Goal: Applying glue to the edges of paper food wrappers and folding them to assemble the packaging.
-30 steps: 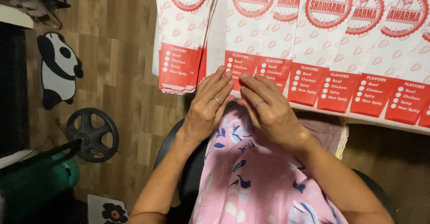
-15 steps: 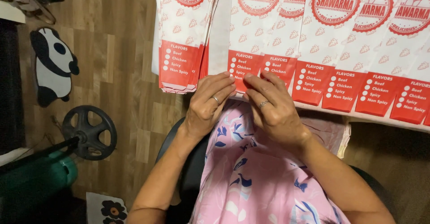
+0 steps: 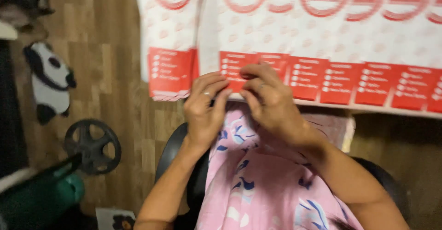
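A row of overlapping white and red paper bags (image 3: 322, 41) lies across a board in front of me, red ends toward me. Both hands meet at the near red edge of one bag (image 3: 235, 64). My left hand (image 3: 205, 108) has its fingers bent against that edge, a ring on one finger. My right hand (image 3: 269, 99) curls over the same edge, fingertips pinching the paper. A separate stack of the same bags (image 3: 170, 50) hangs off to the left. The view is blurred, so the exact grip is unclear.
My lap is covered by pink flowered cloth (image 3: 262, 184) on a dark chair (image 3: 172, 142). On the wooden floor at left lie a panda-shaped mat (image 3: 48, 80), a black wheel (image 3: 92, 145) and a green object (image 3: 41, 198).
Both hands have slid up from my lap to the red bag edge, and the fingers have curled onto it. The view has shifted and blurred.
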